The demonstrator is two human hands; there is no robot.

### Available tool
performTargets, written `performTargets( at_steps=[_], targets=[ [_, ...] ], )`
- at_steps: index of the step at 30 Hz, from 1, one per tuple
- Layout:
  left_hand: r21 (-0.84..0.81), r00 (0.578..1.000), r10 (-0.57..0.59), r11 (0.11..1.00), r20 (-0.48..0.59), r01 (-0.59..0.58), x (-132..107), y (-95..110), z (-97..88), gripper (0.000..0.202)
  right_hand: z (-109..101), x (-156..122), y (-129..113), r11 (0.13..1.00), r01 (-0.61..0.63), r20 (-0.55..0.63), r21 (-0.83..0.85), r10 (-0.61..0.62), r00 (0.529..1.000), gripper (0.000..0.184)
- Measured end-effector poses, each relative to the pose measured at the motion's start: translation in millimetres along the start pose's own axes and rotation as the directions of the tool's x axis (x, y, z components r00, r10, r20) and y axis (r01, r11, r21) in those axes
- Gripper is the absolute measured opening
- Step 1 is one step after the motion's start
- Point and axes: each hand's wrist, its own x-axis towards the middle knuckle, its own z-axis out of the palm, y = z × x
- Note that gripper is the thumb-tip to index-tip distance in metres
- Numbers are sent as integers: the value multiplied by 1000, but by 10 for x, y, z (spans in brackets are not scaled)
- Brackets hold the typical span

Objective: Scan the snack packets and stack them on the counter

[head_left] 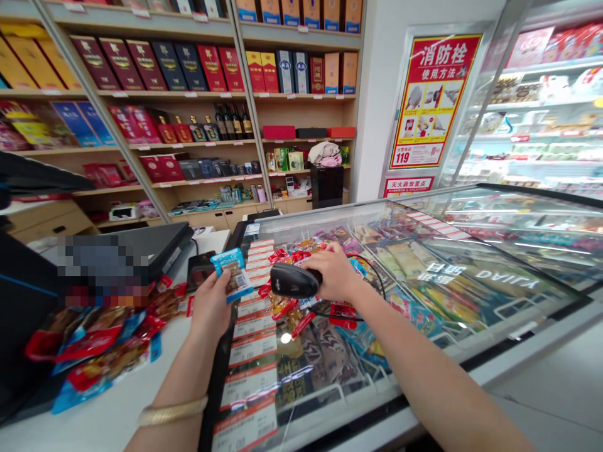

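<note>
My left hand [214,304] grips a small blue snack packet [237,276], its barcode side turned toward the right. A black handheld barcode scanner [294,280] is held in my right hand [335,271], its head pointing left at the packet, a short gap between them. Under and around the scanner, several red snack packets [301,321] lie on the glass top of a chest freezer [325,402]. To the left of my left hand, a pile of red and blue snack packets [108,351] rests on the white counter [155,376].
A row of price labels [254,351] runs along the freezer's left side. The scanner's black cable [382,282] loops over the glass. A dark monitor or register [23,314] stands at the left. Shelves of boxes [202,66] and a fire-hydrant poster [436,100] are behind.
</note>
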Motion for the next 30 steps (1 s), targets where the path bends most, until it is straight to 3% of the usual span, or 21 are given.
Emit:
performTargets(
  at_steps=[6, 11, 15, 19, 22, 24, 27, 30],
  targets=[
    [24, 1000, -14, 1000, -28, 15, -29, 9, 36, 6, 21, 8, -48, 1000, 17, 26, 13, -17, 1000, 25],
    [45, 1000, 18, 999, -4, -17, 49, -39, -39, 9, 18, 8, -54, 1000, 23, 18, 5, -23, 1000, 25],
    [95, 993, 95, 990, 73, -101, 127, -191, -72, 22, 2, -2, 37, 999, -26, -69, -22, 24, 997, 27],
    [304, 957, 193, 918, 217, -254, 190, -433, 25, 45, 18, -61, 272, 979, -195, -211, -63, 178, 961, 28],
    [539, 919, 228, 754, 322, -376, 209, -618, 123, 56, 59, -125, 456, 940, -337, -280, -62, 307, 910, 25],
    [682, 859, 220, 530, 463, -504, 189, -723, 165, 51, 99, -163, 541, 911, -407, -302, -64, 371, 878, 25],
    [740, 767, 121, 206, 631, -641, 113, -841, 189, 51, 172, -207, 605, 888, -451, -312, -84, 407, 859, 28],
    [721, 729, 35, 118, 684, -682, 34, -897, 200, 57, 243, -237, 629, 897, -430, -282, -104, 388, 877, 28]
  ],
)
